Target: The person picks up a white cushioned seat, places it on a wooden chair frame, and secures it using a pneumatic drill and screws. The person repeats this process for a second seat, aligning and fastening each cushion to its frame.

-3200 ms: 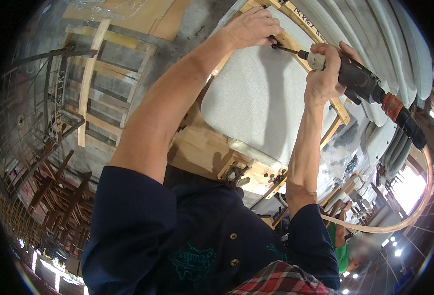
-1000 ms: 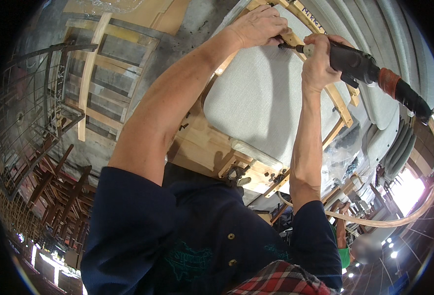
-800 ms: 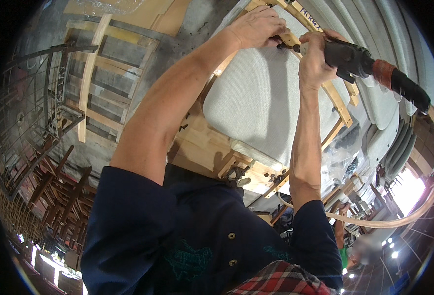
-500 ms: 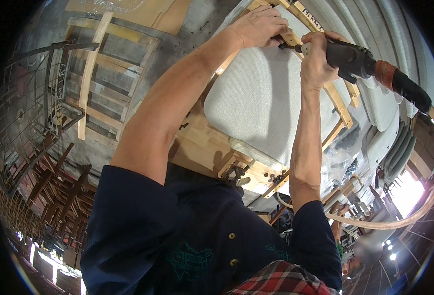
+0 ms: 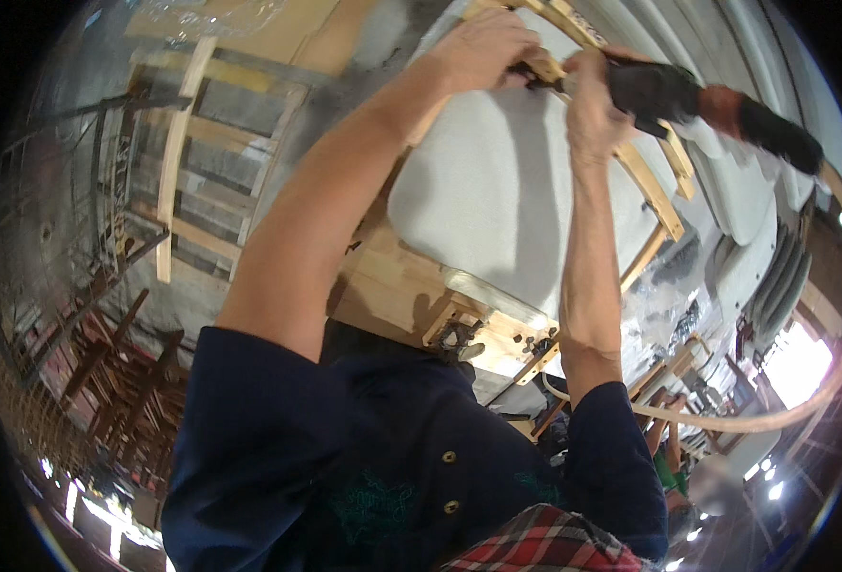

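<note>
My right hand (image 5: 596, 119) is wrapped round a black power screwdriver (image 5: 657, 93) with an orange band near its rear end. The tool's tip points left, toward the fingers of my left hand (image 5: 488, 48). That hand is closed at a wooden frame (image 5: 646, 186), by a small dark piece whose kind I cannot make out. What its fingers grip, if anything, is hidden. Under both hands lies a light grey padded panel (image 5: 473, 195), with the wooden frame along its far and right sides. My right hand and the tool are blurred.
Several small dark parts (image 5: 538, 345) lie on the wooden workbench (image 5: 378, 286) close to my body. Grey padded panels (image 5: 726, 181) stand stacked at the right. A pale hose (image 5: 726, 425) curves at lower right, near another person (image 5: 671, 467). Wooden pallets (image 5: 216, 162) lie at left.
Both hands have shifted slightly left, the screwdriver moving with my right hand. The whole view has also shifted a little. My hold on the tool is the same.
</note>
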A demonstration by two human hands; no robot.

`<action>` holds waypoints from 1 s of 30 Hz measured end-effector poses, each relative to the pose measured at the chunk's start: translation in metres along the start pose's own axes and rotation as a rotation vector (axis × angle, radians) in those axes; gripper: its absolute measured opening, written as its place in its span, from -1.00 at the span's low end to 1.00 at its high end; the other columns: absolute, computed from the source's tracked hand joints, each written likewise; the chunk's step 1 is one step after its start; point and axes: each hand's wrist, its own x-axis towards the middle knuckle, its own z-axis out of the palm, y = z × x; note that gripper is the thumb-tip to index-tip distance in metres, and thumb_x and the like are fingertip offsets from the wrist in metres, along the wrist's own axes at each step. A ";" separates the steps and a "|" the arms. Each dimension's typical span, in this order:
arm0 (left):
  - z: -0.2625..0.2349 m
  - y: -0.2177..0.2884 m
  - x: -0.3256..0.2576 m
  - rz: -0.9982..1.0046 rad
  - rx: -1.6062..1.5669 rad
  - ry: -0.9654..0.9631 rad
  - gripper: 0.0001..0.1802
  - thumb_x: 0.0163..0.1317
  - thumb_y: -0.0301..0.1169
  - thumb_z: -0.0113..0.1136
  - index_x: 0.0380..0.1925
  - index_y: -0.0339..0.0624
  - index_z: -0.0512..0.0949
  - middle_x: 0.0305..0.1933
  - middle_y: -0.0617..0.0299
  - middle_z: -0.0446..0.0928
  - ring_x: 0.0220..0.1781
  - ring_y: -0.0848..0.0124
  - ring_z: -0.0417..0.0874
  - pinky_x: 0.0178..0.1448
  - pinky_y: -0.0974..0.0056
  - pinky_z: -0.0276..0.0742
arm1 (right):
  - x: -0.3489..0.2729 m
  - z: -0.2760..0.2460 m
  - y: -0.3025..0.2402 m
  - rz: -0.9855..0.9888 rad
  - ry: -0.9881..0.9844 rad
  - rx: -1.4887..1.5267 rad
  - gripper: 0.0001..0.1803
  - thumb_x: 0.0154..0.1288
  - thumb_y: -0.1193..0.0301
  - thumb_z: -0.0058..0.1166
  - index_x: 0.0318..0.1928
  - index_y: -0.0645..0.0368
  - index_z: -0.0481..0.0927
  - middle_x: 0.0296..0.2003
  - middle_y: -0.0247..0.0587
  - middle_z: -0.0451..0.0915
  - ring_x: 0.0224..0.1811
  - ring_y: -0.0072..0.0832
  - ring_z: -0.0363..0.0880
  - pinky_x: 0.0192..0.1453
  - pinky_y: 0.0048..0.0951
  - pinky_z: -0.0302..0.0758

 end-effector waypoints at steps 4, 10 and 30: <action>0.001 -0.005 -0.004 0.067 0.014 0.041 -0.57 0.04 -0.29 0.52 -0.03 0.04 0.70 0.07 0.25 0.63 0.22 0.20 0.55 0.43 0.10 0.40 | 0.012 0.009 -0.028 -0.059 -0.046 -0.105 -0.69 0.15 0.63 0.28 -0.06 0.18 0.68 -0.51 -0.42 0.62 -0.41 -0.66 0.59 -0.20 -0.59 0.53; -0.014 0.021 -0.023 0.015 0.036 0.286 -0.65 0.11 -0.40 0.45 -0.05 -0.12 0.71 0.12 0.12 0.68 0.29 0.18 0.57 0.43 0.08 0.42 | 0.011 -0.024 -0.064 -0.337 0.006 -0.161 -0.74 0.26 0.66 0.20 -0.02 0.34 0.62 -0.47 -0.27 0.70 -0.42 -0.64 0.64 -0.24 -0.61 0.56; -0.101 0.305 -0.007 0.112 0.052 0.370 -0.76 0.30 -0.19 0.24 -0.44 -0.07 0.56 -0.54 0.23 0.53 -0.45 0.26 0.67 -0.38 0.18 0.58 | -0.064 -0.142 -0.121 0.260 0.295 0.361 -0.36 0.49 0.05 0.12 0.24 0.40 0.43 -0.37 -0.25 0.54 -0.32 -0.54 0.54 -0.24 -0.48 0.50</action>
